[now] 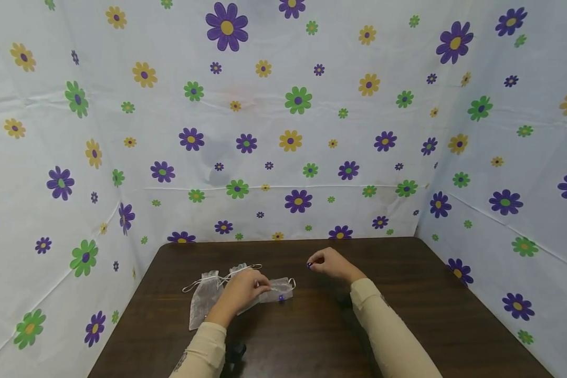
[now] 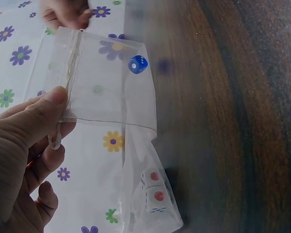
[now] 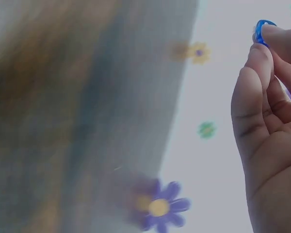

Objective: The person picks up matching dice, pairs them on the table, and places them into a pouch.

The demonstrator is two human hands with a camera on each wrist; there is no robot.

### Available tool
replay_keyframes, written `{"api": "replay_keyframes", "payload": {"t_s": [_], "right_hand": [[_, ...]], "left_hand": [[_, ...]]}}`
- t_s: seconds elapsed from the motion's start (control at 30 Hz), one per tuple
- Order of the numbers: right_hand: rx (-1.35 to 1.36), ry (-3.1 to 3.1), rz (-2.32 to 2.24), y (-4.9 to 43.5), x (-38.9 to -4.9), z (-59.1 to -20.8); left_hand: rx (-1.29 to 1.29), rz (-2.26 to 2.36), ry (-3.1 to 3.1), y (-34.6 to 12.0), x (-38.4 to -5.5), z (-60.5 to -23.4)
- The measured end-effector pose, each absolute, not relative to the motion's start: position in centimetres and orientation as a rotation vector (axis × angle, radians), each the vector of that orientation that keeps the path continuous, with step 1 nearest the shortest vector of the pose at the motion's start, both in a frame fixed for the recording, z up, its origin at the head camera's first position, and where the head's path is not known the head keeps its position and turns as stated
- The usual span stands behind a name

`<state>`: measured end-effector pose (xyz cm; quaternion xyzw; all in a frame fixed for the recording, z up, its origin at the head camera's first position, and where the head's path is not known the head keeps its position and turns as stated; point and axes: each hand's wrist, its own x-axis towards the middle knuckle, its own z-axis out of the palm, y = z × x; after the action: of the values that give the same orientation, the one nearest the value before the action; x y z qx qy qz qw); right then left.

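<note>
My left hand (image 1: 245, 289) pinches a small sheer white drawstring bag (image 2: 99, 82) by its gathered mouth, between thumb and fingers. Inside the bag lies a blue die (image 2: 138, 64) with white pips, near the closed end. My right hand (image 1: 334, 264) is held over the table to the right of the bag, another blue die (image 3: 263, 33) pinched between thumb and fingertip. Below the held bag in the left wrist view, a second sheer bag (image 2: 140, 165) contains white dice (image 2: 156, 194) with large red pips.
A further sheer bag (image 1: 203, 302) with white cords lies on the left of the dark wooden table (image 1: 302, 346). White cloth walls (image 1: 264, 210) printed with purple, yellow and green flowers rise behind the table and along both sides.
</note>
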<state>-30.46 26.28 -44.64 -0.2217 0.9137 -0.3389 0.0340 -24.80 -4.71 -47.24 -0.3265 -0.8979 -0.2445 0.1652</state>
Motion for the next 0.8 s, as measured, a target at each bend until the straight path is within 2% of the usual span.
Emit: {"api": "replay_keyframes", "payload": {"t_s": [0.43,0.8], "right_hand": [[-1.034,2.813,-0.936,21.2,-28.5,-39.1],[-1.261,2.752,-0.794,19.0,-27.8,-39.2]], "left_hand": [[-0.874,-0.693,-2.593,-4.8,-24.7,-46.9],[-0.907,-0.755,-2.582,-4.6,-24.8,-46.6]]}}
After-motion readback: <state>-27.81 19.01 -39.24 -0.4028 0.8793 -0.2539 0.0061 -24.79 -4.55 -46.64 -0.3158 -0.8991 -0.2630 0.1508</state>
